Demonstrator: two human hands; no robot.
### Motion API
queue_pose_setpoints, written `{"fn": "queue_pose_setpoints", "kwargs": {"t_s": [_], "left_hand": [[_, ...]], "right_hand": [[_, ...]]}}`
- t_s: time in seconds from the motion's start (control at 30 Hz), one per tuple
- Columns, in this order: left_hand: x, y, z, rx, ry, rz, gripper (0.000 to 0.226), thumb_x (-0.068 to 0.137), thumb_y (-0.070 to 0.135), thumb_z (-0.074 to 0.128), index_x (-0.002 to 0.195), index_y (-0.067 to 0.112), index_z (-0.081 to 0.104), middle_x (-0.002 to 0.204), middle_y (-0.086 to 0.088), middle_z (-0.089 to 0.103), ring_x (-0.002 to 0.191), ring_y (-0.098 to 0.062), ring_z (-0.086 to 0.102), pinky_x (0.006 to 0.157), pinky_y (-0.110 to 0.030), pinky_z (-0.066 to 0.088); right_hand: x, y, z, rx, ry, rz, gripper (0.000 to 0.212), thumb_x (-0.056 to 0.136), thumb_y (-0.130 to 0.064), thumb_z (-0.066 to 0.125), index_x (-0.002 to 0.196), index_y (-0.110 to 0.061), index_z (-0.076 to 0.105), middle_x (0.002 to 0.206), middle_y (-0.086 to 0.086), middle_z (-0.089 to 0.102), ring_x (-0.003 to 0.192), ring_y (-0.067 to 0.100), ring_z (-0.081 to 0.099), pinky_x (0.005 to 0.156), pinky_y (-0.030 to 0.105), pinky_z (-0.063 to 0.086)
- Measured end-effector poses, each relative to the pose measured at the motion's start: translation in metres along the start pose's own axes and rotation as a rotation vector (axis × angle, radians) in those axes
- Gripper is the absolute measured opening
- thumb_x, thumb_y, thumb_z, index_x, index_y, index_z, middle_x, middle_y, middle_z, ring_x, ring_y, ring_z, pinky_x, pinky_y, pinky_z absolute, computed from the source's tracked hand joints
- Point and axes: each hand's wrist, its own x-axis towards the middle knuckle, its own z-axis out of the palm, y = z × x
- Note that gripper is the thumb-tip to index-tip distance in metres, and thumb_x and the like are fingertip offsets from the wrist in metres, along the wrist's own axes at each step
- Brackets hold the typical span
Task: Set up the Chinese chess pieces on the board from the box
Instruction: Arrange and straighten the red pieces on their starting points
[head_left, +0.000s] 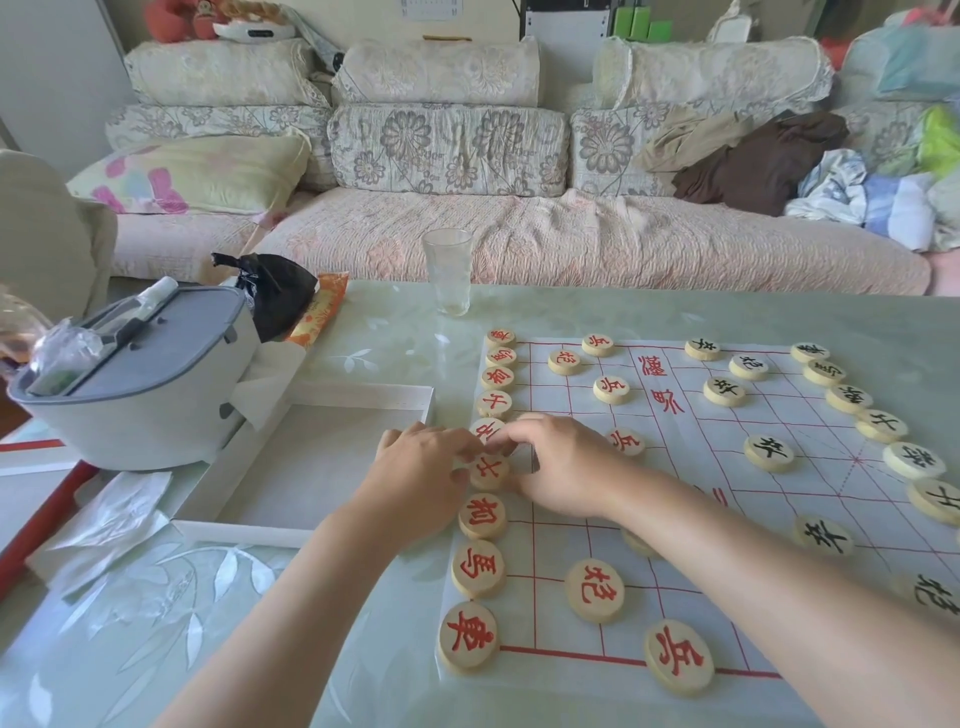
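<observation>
A white board sheet (691, 467) with red lines lies on the table. Round wooden pieces with red characters form a column along its left edge, among them one at the bottom (467, 642). Black-character pieces (768, 453) stand on the right side. My left hand (421, 478) and my right hand (558, 467) meet over the middle of the red column. Their fingertips touch a red piece (488, 470) and the one above it (487, 429). The white box tray (311, 467) lies just left of the board, with nothing visible inside.
A drinking glass (448, 271) stands beyond the board's far left corner. A grey lidded basket (140, 384), a black bag (280, 293) and an orange packet (319, 312) sit at the left. Plastic wrapping (114, 514) lies by the tray. A sofa runs behind the table.
</observation>
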Motion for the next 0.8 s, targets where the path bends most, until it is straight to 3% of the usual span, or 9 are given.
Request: {"fn": "queue_pose_setpoints", "kwargs": {"t_s": [0.17, 0.3, 0.43, 0.6, 0.73, 0.8], "left_hand": [[0.0, -0.003, -0.002, 0.007, 0.008, -0.015, 0.037, 0.092, 0.023, 0.051, 0.124, 0.04, 0.054, 0.121, 0.018, 0.061, 0.118, -0.011, 0.044, 0.093, -0.028, 0.025], [-0.002, -0.003, -0.005, 0.043, 0.009, 0.012, 0.028, 0.092, 0.033, 0.055, 0.119, 0.04, 0.059, 0.116, 0.016, 0.063, 0.114, -0.011, 0.044, 0.094, -0.028, 0.026], [0.0, -0.002, -0.005, 0.046, 0.007, 0.028, 0.026, 0.091, 0.039, 0.057, 0.117, 0.041, 0.062, 0.112, 0.016, 0.065, 0.111, -0.01, 0.046, 0.093, -0.027, 0.026], [0.002, -0.005, -0.004, 0.104, 0.016, 0.027, 0.026, 0.089, 0.043, 0.059, 0.115, 0.04, 0.063, 0.106, 0.015, 0.066, 0.107, -0.01, 0.047, 0.094, -0.027, 0.024], [0.002, -0.004, -0.005, 0.095, 0.023, 0.025, 0.033, 0.09, 0.027, 0.055, 0.121, 0.039, 0.059, 0.123, 0.012, 0.057, 0.117, -0.014, 0.042, 0.095, -0.03, 0.022], [0.005, -0.005, -0.008, 0.074, 0.042, 0.009, 0.04, 0.09, 0.018, 0.049, 0.124, 0.038, 0.056, 0.129, 0.01, 0.052, 0.121, -0.016, 0.039, 0.095, -0.03, 0.022]], "right_hand": [[-0.001, 0.001, 0.0, 0.026, 0.021, 0.003, 0.043, 0.079, -0.059, 0.072, 0.118, -0.041, 0.064, 0.104, -0.019, 0.059, 0.098, 0.002, 0.057, 0.086, 0.027, 0.048], [-0.002, 0.002, -0.001, 0.077, 0.027, -0.025, 0.033, 0.083, -0.047, 0.074, 0.115, -0.04, 0.068, 0.104, -0.019, 0.064, 0.082, -0.016, 0.053, 0.072, 0.009, 0.036], [-0.001, 0.003, 0.004, 0.065, 0.009, -0.02, 0.031, 0.084, -0.045, 0.073, 0.115, -0.04, 0.069, 0.106, -0.019, 0.06, 0.075, -0.012, 0.049, 0.073, 0.016, 0.037], [-0.002, 0.001, 0.005, 0.08, 0.003, -0.014, 0.029, 0.083, -0.047, 0.074, 0.112, -0.04, 0.069, 0.103, -0.019, 0.061, 0.075, -0.016, 0.05, 0.069, 0.013, 0.036], [0.002, 0.003, -0.002, 0.101, 0.032, -0.01, 0.028, 0.085, -0.037, 0.073, 0.112, -0.038, 0.069, 0.107, -0.019, 0.063, 0.079, -0.018, 0.052, 0.071, 0.01, 0.037], [0.007, 0.006, -0.01, 0.105, 0.11, 0.019, 0.022, 0.087, -0.037, 0.069, 0.109, -0.039, 0.068, 0.107, -0.02, 0.063, 0.089, -0.008, 0.057, 0.081, 0.021, 0.046]]}}
